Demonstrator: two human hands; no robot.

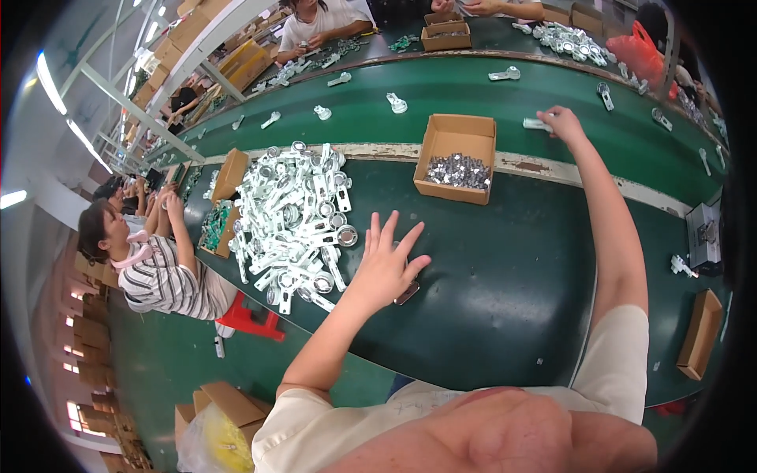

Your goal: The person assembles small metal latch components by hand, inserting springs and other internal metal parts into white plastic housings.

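Note:
My left hand (pixel 386 264) is spread flat over the green table, fingers apart. A small dark object (pixel 408 294) lies by its thumb side, partly hidden. Reaching far across to the green conveyor belt, my right hand (pixel 562 124) has its fingers closed on one end of a white plastic handle-shaped part (pixel 536 124). Left of my left hand is a large heap of similar white parts (pixel 288 221), many with a round silver-ringed head. A cardboard box (pixel 427 189) of small shiny metal pieces (pixel 459 171) stands between my hands, at the table's far edge.
Several white parts, such as one (pixel 397 103), lie spaced along the belt (pixel 441 87). Co-workers sit across it and at the left, one in a striped shirt (pixel 162 272). A narrow cardboard tray (pixel 700 335) and a metal device (pixel 704 236) stand at the right.

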